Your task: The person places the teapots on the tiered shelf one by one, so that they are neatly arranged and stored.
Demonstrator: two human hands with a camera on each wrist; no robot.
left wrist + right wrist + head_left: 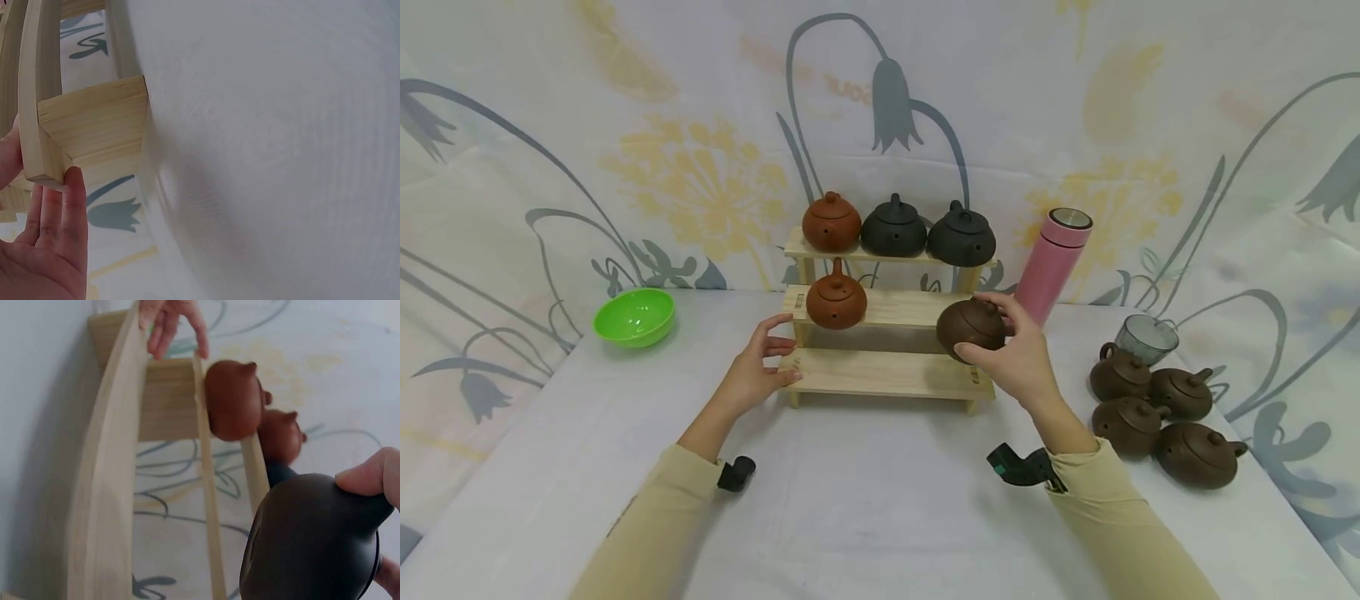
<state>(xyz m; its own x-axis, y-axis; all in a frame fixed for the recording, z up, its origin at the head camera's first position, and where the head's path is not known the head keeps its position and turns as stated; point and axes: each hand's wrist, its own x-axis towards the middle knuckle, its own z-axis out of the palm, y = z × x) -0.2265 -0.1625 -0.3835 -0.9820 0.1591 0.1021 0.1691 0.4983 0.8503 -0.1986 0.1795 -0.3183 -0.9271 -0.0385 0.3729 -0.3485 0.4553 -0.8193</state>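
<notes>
Between the thumb and fingers of my right hand [1017, 354], I pinch a dark brown teapot [961, 331]. It is up at the right end of a wooden stand [880, 387]; I can't tell if it touches the wood. My left hand [758, 371] holds the stand's left end, at the bottom shelf [880, 367]. Between my hands, nearer the left one, an orange-brown teapot [835, 307] sits on the middle shelf [902, 308]. Past my hands, the top shelf [794, 243] has another orange-brown pot [831, 227] and two black teapots [893, 233]. Just behind my right hand is a pink bottle [1049, 265]. Farther right of it, four brown teapots [1198, 454] bunch up by a clear glass [1147, 337] on the white tabletop [865, 492]. Well left of my left hand sits a green bowl [634, 320].
</notes>
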